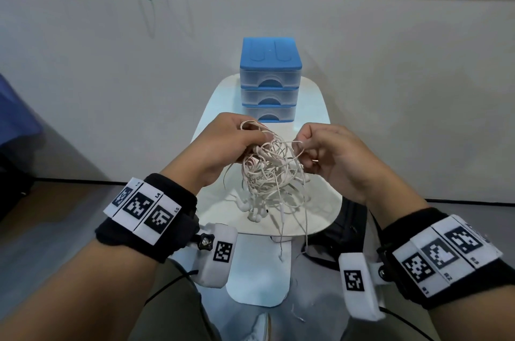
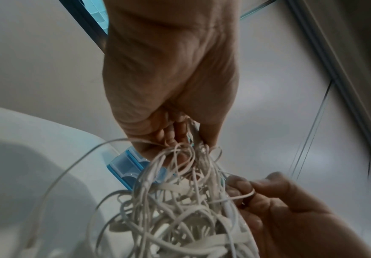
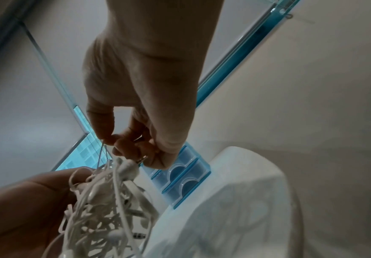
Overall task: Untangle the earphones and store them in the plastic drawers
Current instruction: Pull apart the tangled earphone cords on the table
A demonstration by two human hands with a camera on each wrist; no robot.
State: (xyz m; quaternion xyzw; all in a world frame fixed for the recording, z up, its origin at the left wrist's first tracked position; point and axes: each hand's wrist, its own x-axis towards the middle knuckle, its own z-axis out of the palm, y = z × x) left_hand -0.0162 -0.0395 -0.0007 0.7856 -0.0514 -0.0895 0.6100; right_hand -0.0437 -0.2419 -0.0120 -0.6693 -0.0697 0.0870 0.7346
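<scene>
Head: left hand (image 1: 223,145) grips earphone tangle (image 1: 269,173) above white table (image 1: 320,209); drawers (image 1: 269,81) closed behind.
Left wrist: cords bunched in curled fingers.
Right wrist: right hand (image 3: 140,108) pinches one strand; hard pulling could tighten knots.

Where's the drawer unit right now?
Head view: the plastic drawers stand at the far end of the white table, against the wall, all three shut, just beyond the earphones held up by both hands.
</scene>
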